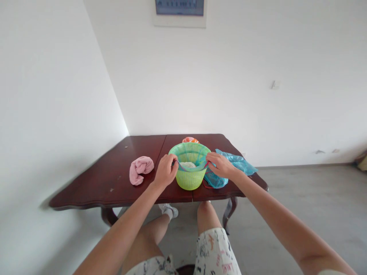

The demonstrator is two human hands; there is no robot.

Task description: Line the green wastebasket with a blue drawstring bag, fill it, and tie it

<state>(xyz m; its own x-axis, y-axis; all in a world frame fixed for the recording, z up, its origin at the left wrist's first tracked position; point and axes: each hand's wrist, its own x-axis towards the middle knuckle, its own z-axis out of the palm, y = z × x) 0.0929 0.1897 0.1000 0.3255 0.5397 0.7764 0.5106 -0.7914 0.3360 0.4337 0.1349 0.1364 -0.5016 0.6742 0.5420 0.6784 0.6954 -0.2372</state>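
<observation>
Left fingers (pixel 172 157) and right fingers (pixel 211 156) pinch one blue bag (pixel 190 169) lining one green basket (pixel 189 180).

Lime-green basket (pixel 189 180) — upright on table (pixel 94 172), sheer blue bag (pixel 191 169) inside.

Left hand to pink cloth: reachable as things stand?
Likely yes: the pink cloth lies beside the left hand, no object visible between them. But that hand appears to pinch the blue plastic bag lining the green basket, so it would need to release first.
</observation>
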